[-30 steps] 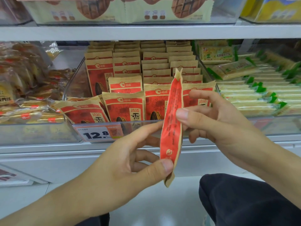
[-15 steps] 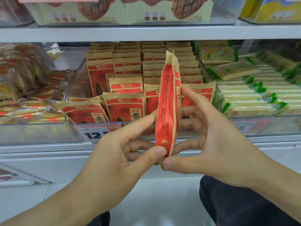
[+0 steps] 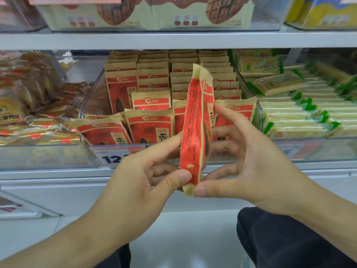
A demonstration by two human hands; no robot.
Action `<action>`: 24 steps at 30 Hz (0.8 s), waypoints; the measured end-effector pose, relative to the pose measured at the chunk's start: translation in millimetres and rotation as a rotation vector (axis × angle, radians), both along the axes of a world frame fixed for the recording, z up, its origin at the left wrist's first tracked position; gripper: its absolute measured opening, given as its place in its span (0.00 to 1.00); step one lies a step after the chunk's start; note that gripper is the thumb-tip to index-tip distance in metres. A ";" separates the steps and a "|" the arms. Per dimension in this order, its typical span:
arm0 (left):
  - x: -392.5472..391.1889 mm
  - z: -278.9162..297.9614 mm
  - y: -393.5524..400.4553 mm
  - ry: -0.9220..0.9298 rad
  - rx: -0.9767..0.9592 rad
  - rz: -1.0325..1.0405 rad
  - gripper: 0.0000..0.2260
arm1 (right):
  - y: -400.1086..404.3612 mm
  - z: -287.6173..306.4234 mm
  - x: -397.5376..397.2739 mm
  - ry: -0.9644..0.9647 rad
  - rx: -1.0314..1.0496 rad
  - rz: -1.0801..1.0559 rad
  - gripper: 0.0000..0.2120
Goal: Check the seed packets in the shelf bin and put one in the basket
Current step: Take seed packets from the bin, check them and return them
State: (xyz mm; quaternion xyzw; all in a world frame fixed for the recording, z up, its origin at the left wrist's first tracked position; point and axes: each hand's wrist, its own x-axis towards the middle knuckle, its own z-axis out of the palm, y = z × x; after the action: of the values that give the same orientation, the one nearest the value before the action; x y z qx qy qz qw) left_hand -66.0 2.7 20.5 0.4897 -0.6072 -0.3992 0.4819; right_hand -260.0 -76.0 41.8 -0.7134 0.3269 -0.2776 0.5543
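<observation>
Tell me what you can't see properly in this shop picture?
- Basket: nowhere in the head view.
- Price tag: the left hand covers its right part, so the number is cut short.
- Held seed packet: turned edge-on, its print is too small and blurred to read.
- Second price tag: blurred, partly behind the right hand.
- Top shelf boxes: cut off by the upper edge.

You face white store shelving: an upper shelf board (image 3: 173, 40) runs across the top, and a lower shelf edge (image 3: 58, 174) carries a price tag (image 3: 113, 157). Below lies a pale, glossy floor (image 3: 183, 238). The light is even and bright, without hard shadows.
</observation>
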 end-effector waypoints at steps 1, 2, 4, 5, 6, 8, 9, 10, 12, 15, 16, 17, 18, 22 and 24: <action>-0.3 0.6 0.8 -0.002 0.003 -0.022 0.22 | 1.2 0.5 0.2 0.039 -0.034 -0.020 0.65; -1.0 1.7 1.7 -0.003 0.012 -0.040 0.21 | 2.2 0.6 0.5 0.082 -0.064 -0.041 0.66; -2.7 2.7 3.2 0.001 0.028 -0.041 0.21 | 4.0 -1.5 0.9 0.149 -0.111 -0.080 0.67; -3.7 2.9 3.5 0.012 0.028 -0.024 0.21 | 4.5 -3.1 0.9 0.165 -0.126 -0.095 0.67; -4.7 3.4 3.7 0.030 0.030 -0.005 0.20 | 4.5 -4.3 0.7 0.169 -0.139 -0.101 0.67; -5.9 3.4 3.5 0.069 0.032 0.014 0.18 | 3.5 -4.6 1.1 0.159 -0.161 -0.107 0.65; -6.6 3.3 3.0 0.080 0.033 0.021 0.16 | 2.1 -3.5 1.2 0.155 -0.166 -0.121 0.62; -6.7 4.1 2.3 0.086 0.042 0.033 0.15 | 0.2 -2.4 1.1 0.147 -0.161 -0.141 0.57; -6.1 4.9 1.5 0.116 0.082 0.073 0.13 | -4.8 -0.1 0.6 0.112 -0.142 -0.171 0.39; -2.4 5.2 0.6 0.085 0.170 0.175 0.07 | -10.0 3.1 1.0 0.072 -0.082 -0.195 0.21; -1.2 4.9 0.2 0.053 0.191 0.202 0.09 | -10.8 2.9 0.4 0.066 -0.053 -0.193 0.21; -0.4 5.0 -0.2 0.031 0.206 0.224 0.13 | -10.9 2.3 0.1 0.061 -0.027 -0.188 0.22; 1.1 4.4 -1.0 0.023 0.211 0.232 0.16 | -10.6 2.2 -0.1 0.059 -0.007 -0.181 0.23; 6.1 2.4 -3.7 0.114 0.234 0.203 0.16 | -9.8 6.0 -0.2 0.058 0.035 -0.165 0.26; 8.8 0.0 -4.7 0.159 0.253 0.166 0.13 | -9.6 9.0 -0.8 0.050 0.081 -0.142 0.26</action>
State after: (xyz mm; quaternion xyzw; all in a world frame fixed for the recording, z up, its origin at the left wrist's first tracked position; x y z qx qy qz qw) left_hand -57.2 -2.0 20.5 0.5621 -0.4694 -0.4686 0.4941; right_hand -260.8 -85.6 50.8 -0.6720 0.4015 -0.2848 0.5533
